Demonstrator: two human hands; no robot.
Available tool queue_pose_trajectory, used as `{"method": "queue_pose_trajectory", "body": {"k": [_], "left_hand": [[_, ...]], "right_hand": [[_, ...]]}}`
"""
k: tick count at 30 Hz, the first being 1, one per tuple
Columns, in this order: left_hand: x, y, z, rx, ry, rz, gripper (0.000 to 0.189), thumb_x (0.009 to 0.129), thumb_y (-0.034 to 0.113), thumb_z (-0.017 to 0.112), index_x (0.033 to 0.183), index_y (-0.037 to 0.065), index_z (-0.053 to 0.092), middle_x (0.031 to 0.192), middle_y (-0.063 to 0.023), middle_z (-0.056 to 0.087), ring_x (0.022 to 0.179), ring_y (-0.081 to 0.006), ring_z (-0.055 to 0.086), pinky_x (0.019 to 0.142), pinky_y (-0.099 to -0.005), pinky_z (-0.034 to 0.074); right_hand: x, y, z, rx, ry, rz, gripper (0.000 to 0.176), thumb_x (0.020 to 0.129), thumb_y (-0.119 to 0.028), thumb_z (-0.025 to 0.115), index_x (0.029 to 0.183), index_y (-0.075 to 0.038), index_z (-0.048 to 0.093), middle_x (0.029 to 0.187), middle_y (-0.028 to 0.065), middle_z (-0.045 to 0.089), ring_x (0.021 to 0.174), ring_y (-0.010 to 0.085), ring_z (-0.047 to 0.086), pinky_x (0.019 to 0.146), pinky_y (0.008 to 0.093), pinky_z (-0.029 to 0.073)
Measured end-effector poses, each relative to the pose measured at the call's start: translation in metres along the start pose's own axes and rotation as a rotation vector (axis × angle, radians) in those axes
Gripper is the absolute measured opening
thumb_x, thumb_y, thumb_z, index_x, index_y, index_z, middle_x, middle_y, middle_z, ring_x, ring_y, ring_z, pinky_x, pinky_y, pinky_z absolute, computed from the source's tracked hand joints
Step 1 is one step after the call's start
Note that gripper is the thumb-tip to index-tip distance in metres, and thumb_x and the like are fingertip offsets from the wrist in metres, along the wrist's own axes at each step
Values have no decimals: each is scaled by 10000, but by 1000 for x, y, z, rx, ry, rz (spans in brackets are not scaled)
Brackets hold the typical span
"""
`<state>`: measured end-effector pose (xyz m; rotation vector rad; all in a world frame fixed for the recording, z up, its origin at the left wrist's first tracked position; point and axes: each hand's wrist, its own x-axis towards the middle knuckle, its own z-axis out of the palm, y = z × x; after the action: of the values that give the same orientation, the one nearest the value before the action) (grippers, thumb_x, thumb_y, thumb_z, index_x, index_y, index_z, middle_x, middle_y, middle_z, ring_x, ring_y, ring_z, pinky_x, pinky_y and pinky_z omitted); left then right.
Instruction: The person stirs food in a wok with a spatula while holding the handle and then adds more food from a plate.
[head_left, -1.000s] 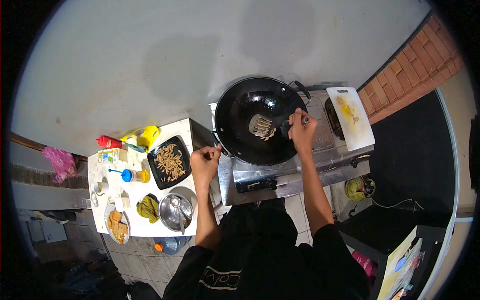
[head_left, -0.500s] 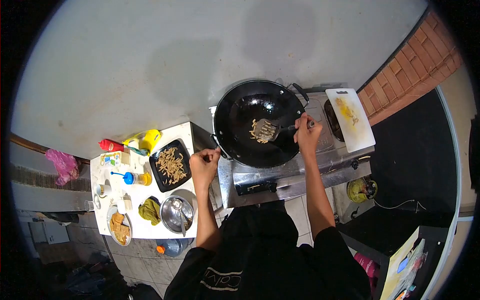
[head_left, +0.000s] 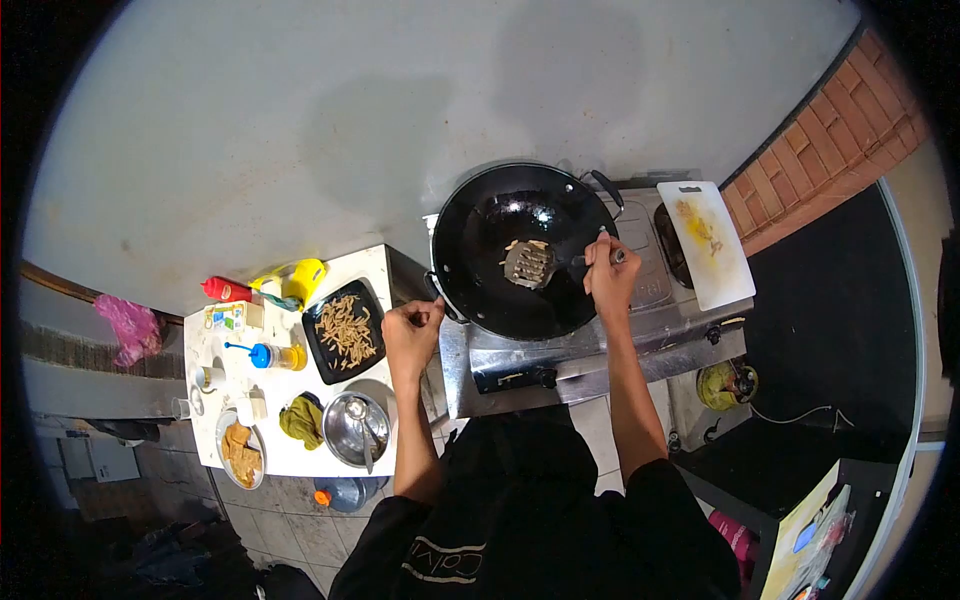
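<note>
A black wok (head_left: 500, 305) stands on the steel stove (head_left: 600, 355), with a little pile of pale strips (head_left: 537, 245) in its middle. My right hand (head_left: 610, 272) is closed around the handle of a slotted spatula (head_left: 530, 265). The spatula's head lies on the strips and partly hides them. At the wok's left side, my left hand (head_left: 412, 333) is closed with its fingertips on the left loop handle (head_left: 433, 285). Left of that hand, a black tray (head_left: 372, 310) holds more of the pale strips.
A white cutting board (head_left: 722, 270) lies on the stove's right side. On the side table are a steel bowl (head_left: 345, 450) with a ladle, a green cloth (head_left: 300, 422), a blue-capped bottle (head_left: 278, 356), a red bottle (head_left: 226, 289) and a plate of browned food (head_left: 240, 455).
The spatula head has shifted slightly left and down relative to the wok, now covering more of the strips. My left hand stays at the handle. The whole view has shifted a little.
</note>
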<state>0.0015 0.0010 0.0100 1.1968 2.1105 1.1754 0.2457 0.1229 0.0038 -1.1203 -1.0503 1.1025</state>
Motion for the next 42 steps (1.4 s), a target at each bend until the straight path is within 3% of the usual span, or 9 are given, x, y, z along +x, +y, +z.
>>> {"method": "queue_pose_trajectory", "body": {"k": [18, 22, 28, 33, 42], "left_hand": [[2, -6, 1, -47, -15, 43, 256, 799, 162, 716, 686, -54, 637, 509, -21, 447, 505, -80, 403, 487, -268, 369], [2, -4, 1, -42, -15, 30, 252, 798, 154, 718, 685, -57, 636, 508, -14, 436, 504, -75, 395, 480, -265, 359], [2, -7, 2, -73, -12, -16, 250, 799, 163, 720, 694, -52, 650, 505, -21, 454, 498, -75, 402, 478, -263, 359], [-3, -3, 4, -27, 40, 28, 239, 805, 187, 720, 740, -41, 684, 500, -40, 483, 479, -86, 411, 473, -273, 362], [-10, 2, 9, 4, 103, -52, 252, 813, 177, 721, 728, -55, 672, 496, -24, 448, 482, -82, 387, 462, -270, 341]], "right_hand": [[9, -6, -7, -99, -8, -67, 401, 981, -210, 496, 643, 6, 514, 583, 7, 491, 387, 45, 398, 313, 225, 278], [5, -4, 1, -21, -43, -36, 398, 979, -217, 503, 653, 11, 523, 577, 9, 490, 378, 44, 396, 314, 228, 276], [9, -10, -8, -157, -50, 33, 400, 976, -219, 506, 655, 20, 526, 572, 14, 493, 375, 46, 399, 316, 229, 267], [21, -14, 0, -64, -21, -55, 400, 976, -213, 499, 647, 13, 526, 561, 15, 491, 372, 51, 406, 313, 237, 273], [35, -7, -4, -83, -161, 52, 406, 958, -257, 534, 634, -12, 520, 562, 7, 493, 360, 62, 400, 312, 236, 282]]}}
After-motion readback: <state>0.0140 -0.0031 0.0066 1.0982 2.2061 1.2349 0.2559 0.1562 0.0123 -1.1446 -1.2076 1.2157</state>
